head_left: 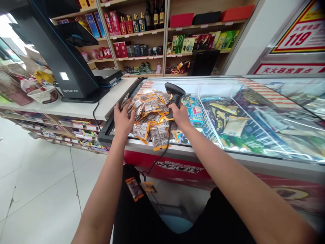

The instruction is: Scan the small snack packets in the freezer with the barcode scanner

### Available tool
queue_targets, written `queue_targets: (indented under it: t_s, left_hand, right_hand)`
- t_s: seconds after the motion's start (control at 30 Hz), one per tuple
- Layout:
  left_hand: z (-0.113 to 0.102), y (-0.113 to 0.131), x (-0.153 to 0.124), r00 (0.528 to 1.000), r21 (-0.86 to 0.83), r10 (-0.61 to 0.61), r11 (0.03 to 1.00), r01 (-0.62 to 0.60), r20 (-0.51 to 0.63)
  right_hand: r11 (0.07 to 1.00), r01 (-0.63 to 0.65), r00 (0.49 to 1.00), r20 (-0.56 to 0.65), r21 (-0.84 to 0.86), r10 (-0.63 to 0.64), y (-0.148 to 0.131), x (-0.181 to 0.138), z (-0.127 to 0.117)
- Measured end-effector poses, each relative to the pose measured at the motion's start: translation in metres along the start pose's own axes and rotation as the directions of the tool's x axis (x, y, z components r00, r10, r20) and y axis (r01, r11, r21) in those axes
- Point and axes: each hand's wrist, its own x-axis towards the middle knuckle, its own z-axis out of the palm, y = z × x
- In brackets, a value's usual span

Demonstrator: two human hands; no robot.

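Note:
A heap of small clear packets (pixel 151 105) with orange edges lies on the glass top of a chest freezer (pixel 142 146). At the heap's left side is my left hand (pixel 123 120), its fingers spread and touching the outer packets. My right hand (pixel 179 114) is wrapped around the handle of a black barcode scanner (pixel 175 91), whose head tilts up over the heap's right side. The scanner's cable (pixel 166 149) hangs down over the freezer's front. One loose packet (pixel 134 189) rests on my left leg, and a blurred packet (pixel 149 187) is just beside it.
To the left, a counter (pixel 83 109) carries a dark checkout machine (pixel 68 64) and a paper bowl (pixel 44 95). Under the glass are wire baskets (pixel 209 122) of frozen goods. Shelves (pixel 139 34) with bottles and boxes stand behind.

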Motion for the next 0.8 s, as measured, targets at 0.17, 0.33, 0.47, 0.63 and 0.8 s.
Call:
queue_targets:
  t_s: [0.17, 0.33, 0.47, 0.63, 0.8]
  left_hand:
    - [-0.030, 0.005, -0.022, 0.983, -0.009, 0.121, 0.992, -0.124, -0.140]
    - [-0.037, 0.013, -0.057, 0.975, -0.070, 0.221, 0.973, -0.219, 0.021]
    - [-0.031, 0.020, -0.070, 0.926, 0.012, 0.338, 0.939, -0.345, 0.170]
    - [-0.032, 0.022, -0.076, 0.858, 0.007, 0.476, 0.874, -0.486, 0.193]
    - [-0.028, 0.019, -0.082, 0.852, 0.012, 0.483, 0.869, -0.495, 0.200]
  right_hand:
    - [0.996, 0.007, 1.000, 0.007, 0.085, -0.008, 0.005, 0.006, -0.004]
    - [0.992, 0.000, 1.000, 0.029, 0.127, -0.003, 0.001, 0.004, -0.011]
    - [0.995, 0.020, 0.997, -0.079, 0.097, -0.012, -0.001, 0.002, -0.024]
    - [0.967, -0.066, 0.980, -0.197, -0.245, 0.017, 0.002, 0.006, -0.055]
    - [0.708, -0.203, 0.975, -0.205, -0.676, 0.084, 0.010, 0.006, -0.081]
